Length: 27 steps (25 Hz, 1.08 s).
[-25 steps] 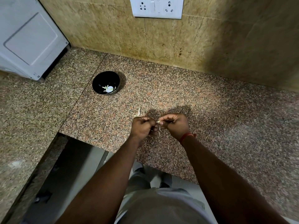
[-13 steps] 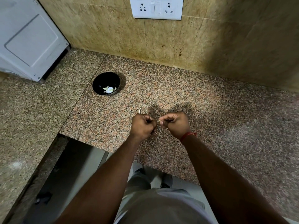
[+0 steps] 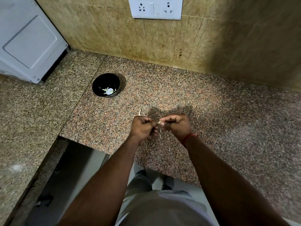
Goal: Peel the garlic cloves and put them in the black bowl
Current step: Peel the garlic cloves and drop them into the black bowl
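Note:
Over the granite counter, my left hand (image 3: pixel 143 128) and my right hand (image 3: pixel 176 125) meet with curled fingers. Between their fingertips they pinch a small pale garlic clove (image 3: pixel 159 122); most of it is hidden by the fingers. A thin strip of skin (image 3: pixel 160 132) hangs or lies just under the hands. The black bowl (image 3: pixel 97 88) stands on the counter to the far left of my hands, holding a peeled white clove (image 3: pixel 110 91) and bits of skin.
A loose piece of garlic skin (image 3: pixel 139 112) lies on the granite counter (image 3: pixel 228 119) just beyond my left hand. A white appliance (image 3: pixel 27 39) stands at the back left. A socket plate (image 3: pixel 156 8) is on the tiled wall. The counter edge drops off below my left wrist.
Both hands stay together at the same spot over the counter, with only small finger movements on the clove. The bowl has not moved.

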Motion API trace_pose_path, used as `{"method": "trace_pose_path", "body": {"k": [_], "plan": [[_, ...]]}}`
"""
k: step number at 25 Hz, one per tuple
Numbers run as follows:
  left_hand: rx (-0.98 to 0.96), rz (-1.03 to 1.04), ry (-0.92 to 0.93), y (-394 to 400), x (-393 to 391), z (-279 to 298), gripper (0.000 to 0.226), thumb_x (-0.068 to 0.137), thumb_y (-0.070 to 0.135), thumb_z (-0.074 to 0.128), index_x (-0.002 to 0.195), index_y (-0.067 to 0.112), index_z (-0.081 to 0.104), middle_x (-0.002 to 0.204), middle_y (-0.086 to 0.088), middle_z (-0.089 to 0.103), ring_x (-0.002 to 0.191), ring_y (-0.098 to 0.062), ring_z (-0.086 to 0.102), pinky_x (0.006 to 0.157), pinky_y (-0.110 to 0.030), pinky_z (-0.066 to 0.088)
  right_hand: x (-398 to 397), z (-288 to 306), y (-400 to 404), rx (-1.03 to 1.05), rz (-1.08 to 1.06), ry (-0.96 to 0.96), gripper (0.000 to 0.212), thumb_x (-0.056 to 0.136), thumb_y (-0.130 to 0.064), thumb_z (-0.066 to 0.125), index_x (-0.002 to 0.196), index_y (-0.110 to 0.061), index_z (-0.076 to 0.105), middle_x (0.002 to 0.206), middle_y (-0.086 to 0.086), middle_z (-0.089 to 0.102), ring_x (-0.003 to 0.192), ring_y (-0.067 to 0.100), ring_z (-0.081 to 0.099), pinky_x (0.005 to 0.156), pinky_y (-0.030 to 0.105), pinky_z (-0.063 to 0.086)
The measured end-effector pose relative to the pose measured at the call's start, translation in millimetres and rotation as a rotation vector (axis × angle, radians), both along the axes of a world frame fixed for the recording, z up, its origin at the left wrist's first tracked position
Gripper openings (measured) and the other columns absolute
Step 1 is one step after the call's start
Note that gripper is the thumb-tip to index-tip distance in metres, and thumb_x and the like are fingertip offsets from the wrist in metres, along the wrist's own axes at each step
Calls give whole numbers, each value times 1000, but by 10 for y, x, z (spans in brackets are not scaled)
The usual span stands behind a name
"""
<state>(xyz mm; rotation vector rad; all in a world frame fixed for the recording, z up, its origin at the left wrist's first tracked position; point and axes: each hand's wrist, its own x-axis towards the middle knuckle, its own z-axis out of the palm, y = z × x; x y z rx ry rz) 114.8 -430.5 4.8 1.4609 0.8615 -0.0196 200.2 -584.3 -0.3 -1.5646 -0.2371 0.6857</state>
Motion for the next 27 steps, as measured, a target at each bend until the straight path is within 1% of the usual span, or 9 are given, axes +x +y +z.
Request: {"method": "trace_pose_path", "body": {"k": [5, 9, 11, 13, 16, 18, 21, 24, 27], "plan": [[-117, 83, 1, -10, 30, 60, 8, 87, -6, 72, 79, -5, 72, 71, -19, 71, 53, -25, 65, 47, -31, 57, 32, -2, 10, 67, -20, 107, 16, 82, 15, 72, 95, 6, 75, 90, 21, 76, 76, 29, 73, 67, 36, 62], [-222, 143, -10, -7, 25, 72, 4, 84, -7, 74, 81, -7, 72, 73, -21, 71, 51, -23, 64, 43, -27, 54, 57, -5, 9, 101, -11, 152, 20, 83, 15, 71, 92, -1, 78, 93, 21, 76, 79, 30, 71, 70, 39, 63], [-259, 150, -20, -6, 23, 69, 4, 85, -4, 74, 83, -7, 72, 74, -20, 71, 51, -22, 64, 43, -26, 54, 79, -36, -2, 79, 14, 106, 20, 84, 12, 72, 93, -5, 79, 94, 19, 77, 82, 33, 71, 74, 44, 63], [-294, 166, -28, -7, 27, 86, 5, 86, -3, 74, 84, -7, 72, 73, -18, 71, 50, -20, 63, 43, -25, 54, 101, -58, 1, 34, 37, 21, 19, 84, 8, 75, 94, -8, 79, 93, 16, 77, 81, 32, 72, 77, 47, 63], [-309, 180, -38, -22, 49, 109, 3, 86, -4, 72, 86, -7, 71, 72, -16, 71, 50, -19, 63, 42, -25, 53, 132, -64, 18, -7, 74, -89, 19, 84, 6, 76, 98, -6, 79, 90, 13, 78, 78, 31, 74, 75, 45, 63], [-301, 184, -36, -29, 62, 116, 4, 86, -4, 73, 87, -7, 72, 72, -15, 71, 51, -18, 63, 42, -25, 52, 144, -54, 35, -9, 89, -110, 22, 84, 8, 76, 104, -2, 77, 91, 13, 78, 77, 29, 74, 74, 43, 63], [-306, 184, -36, -22, 78, 104, 8, 87, -2, 73, 90, -9, 72, 74, -16, 72, 52, -19, 64, 43, -25, 53, 147, -30, 28, 36, 71, -40, 24, 85, 9, 74, 107, 0, 76, 93, 16, 78, 79, 31, 73, 73, 42, 63], [-275, 190, -27, 1, 64, 70, 8, 88, 0, 74, 91, -7, 72, 74, -15, 72, 53, -18, 63, 43, -26, 53, 136, -29, -12, 115, 42, 67, 22, 88, 4, 72, 110, 5, 72, 96, 25, 74, 81, 31, 71, 73, 40, 63], [-189, 181, 12, 10, 43, -4, 8, 91, 2, 71, 88, -5, 73, 75, -15, 73, 52, -19, 63, 44, -30, 53, 124, -45, -27, 169, -27, 168, 22, 91, 6, 68, 112, 7, 71, 101, 29, 72, 84, 30, 70, 78, 46, 63]]}}
